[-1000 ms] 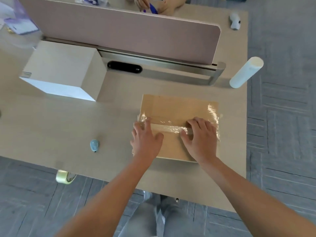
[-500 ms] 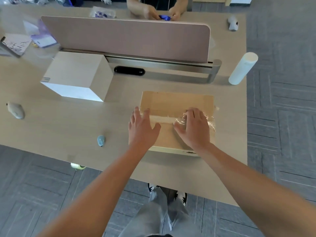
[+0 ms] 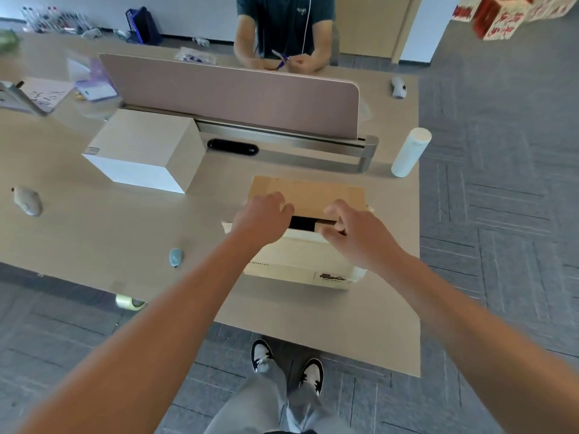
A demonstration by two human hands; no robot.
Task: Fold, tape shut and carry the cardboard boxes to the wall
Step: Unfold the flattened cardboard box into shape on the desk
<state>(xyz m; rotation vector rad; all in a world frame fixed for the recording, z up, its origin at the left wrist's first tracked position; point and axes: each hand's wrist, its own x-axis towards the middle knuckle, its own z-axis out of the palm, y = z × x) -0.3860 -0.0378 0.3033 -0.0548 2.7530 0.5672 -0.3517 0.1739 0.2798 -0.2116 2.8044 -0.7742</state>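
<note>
Gripping: both hands are on the top flaps of the cardboard box (image 3: 300, 261), one at each side of a dark gap between the flaps.
Left hand (image 3: 261, 219): fingers curled together over the flap edge at the gap's 9 o'clock end, clamped on the cardboard.
Right hand (image 3: 357, 233): fingers bent and pinched onto the near flap at the gap's 3 o'clock end; thumb and fingertips press the flap edge.
Cardboard box: it sits on the desk (image 3: 109, 245) in front of the person, toward the desk's 3 o'clock side, with the far flap lying flat and a printed mark on its near face.
Gap: 1 black slot shows between the 2 hands, so the top is not closed.
White box (image 3: 141, 148): at 10 o'clock from the cardboard box, well apart, against the divider rail.
Divider panel (image 3: 232, 98): pinkish, upright, running across the desk at 12 o'clock.
White cylinder (image 3: 410, 151): standing tilted at 1 o'clock, near the desk's edge.
Small blue object (image 3: 176, 256): at 9 o'clock from the box, on the bare desk.
Tape roll (image 3: 130, 302): yellowish, peeking from under the near desk edge at 8 o'clock.
Second person (image 3: 282, 29): seated beyond the divider, hands together on something small.
Shoes (image 3: 288, 364): 2, on the grey carpet below the desk edge.
</note>
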